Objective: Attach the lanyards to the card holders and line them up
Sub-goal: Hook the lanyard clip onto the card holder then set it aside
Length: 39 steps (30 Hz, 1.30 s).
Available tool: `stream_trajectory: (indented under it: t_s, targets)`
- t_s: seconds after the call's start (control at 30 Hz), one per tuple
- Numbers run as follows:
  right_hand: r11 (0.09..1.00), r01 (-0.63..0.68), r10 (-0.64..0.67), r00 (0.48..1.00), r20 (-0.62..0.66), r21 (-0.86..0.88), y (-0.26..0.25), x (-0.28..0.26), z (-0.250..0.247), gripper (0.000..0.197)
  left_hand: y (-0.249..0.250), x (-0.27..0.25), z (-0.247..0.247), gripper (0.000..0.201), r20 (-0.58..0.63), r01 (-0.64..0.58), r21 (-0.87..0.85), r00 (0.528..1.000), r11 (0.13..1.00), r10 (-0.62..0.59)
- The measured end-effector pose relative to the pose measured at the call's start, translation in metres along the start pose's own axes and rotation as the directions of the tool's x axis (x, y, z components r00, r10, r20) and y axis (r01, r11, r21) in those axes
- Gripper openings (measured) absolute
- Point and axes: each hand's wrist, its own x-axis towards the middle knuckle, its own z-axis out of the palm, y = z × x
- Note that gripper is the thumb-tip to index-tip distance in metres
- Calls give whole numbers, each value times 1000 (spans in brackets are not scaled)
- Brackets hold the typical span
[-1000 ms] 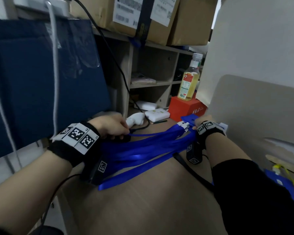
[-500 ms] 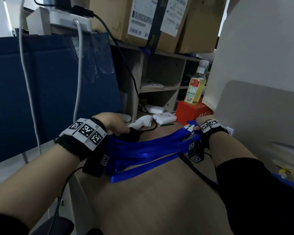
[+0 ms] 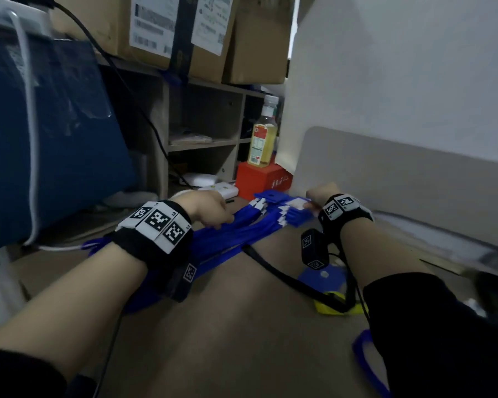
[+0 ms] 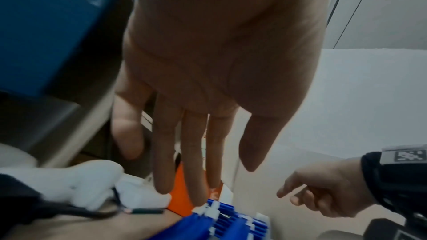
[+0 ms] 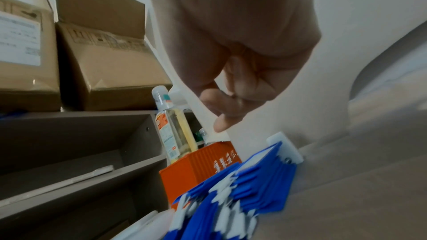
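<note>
— Where do we find the left hand (image 3: 206, 209)?

— Stretched forward over the bundle of blue lanyards (image 3: 236, 234) on the bench (image 3: 242, 340). From the head camera we see only its back, low over the straps. The left wrist view shows more: the fingers (image 4: 194, 152) are straight and a little spread, the grip apart and holding nothing, fingertips above the white clips (image 4: 209, 211).

— And the right hand (image 3: 321, 193)?

— It sits at the far end of the bundle, beside the blue card holders (image 3: 273, 198) near the grey panel (image 3: 400, 173). The head view hides its fingers behind the wrist band. In the right wrist view we see them curled loosely inward, above the holders (image 5: 261, 176) and apart from them — the grip closes on nothing.

— Where do the task's things lie?

— Lanyards run diagonally across the bench, clip ends fanned by the orange box (image 3: 263, 182); a bottle (image 3: 263, 139) stands on it.
</note>
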Motion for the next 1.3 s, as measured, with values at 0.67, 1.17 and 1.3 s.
stream_trajectory:
  t_s: [0.67, 1.17, 1.3]
  targets:
    - [907, -375, 384, 923, 13, -191, 141, -75, -187, 26, 179, 40, 92, 26, 280, -423, -222, 835, 878, 473]
    - [812, -272, 400, 904, 152, -517, 144, -32, -120, 74, 223, 81, 113, 26, 375, -384, -279, 800, 880, 468]
    - [784, -338, 481, 861, 166, -521, 149, -28, -127, 103, 224, 79, 114, 27, 379, -371, -294, 801, 881, 463]
